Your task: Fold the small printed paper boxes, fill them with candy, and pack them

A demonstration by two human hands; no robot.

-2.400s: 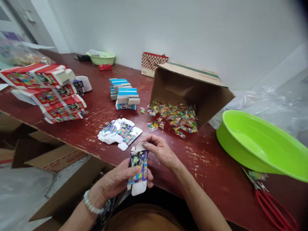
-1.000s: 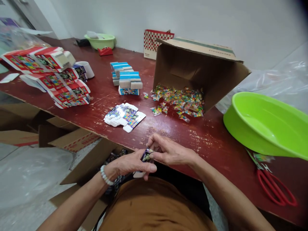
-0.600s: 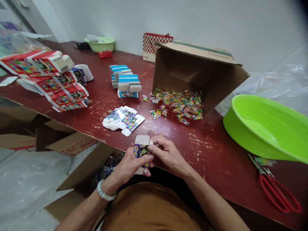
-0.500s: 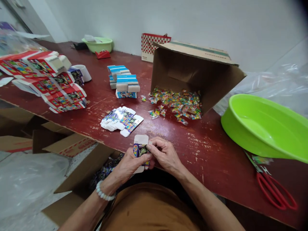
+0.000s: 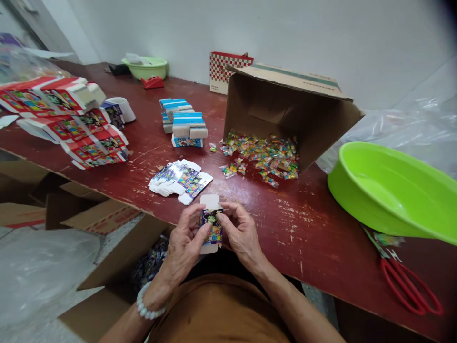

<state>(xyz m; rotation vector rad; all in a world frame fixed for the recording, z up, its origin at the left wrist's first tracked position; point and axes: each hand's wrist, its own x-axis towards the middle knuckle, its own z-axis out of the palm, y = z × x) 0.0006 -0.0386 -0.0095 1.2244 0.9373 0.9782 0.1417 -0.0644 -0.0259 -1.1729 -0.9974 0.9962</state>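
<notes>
Between both hands, at the table's front edge, is a small printed candy box (image 5: pixel 212 224) with white flaps sticking out at top and bottom. My left hand (image 5: pixel 187 233) grips its left side, thumb across the front. Pinching the right side near the top is my right hand (image 5: pixel 241 231). Just beyond lies a fanned pile of flat purple cartons (image 5: pixel 174 176). Farther off, small wrapped candies (image 5: pixel 264 152) spill from a cardboard box (image 5: pixel 289 81) tipped on its side.
Bundled red cartons (image 5: pixel 74 119) sit at the left, blue-topped carton stacks (image 5: pixel 187 124) in the middle. A green basin (image 5: pixel 378 190) and red-handled scissors (image 5: pixel 407 281) are at the right. Below the table edge stands an open cardboard box (image 5: pixel 110 252) with dark packets inside.
My left hand has shifted its hold to the left edge of the candy box. The box's printed front now faces me more squarely, and my right hand has moved slightly down.
</notes>
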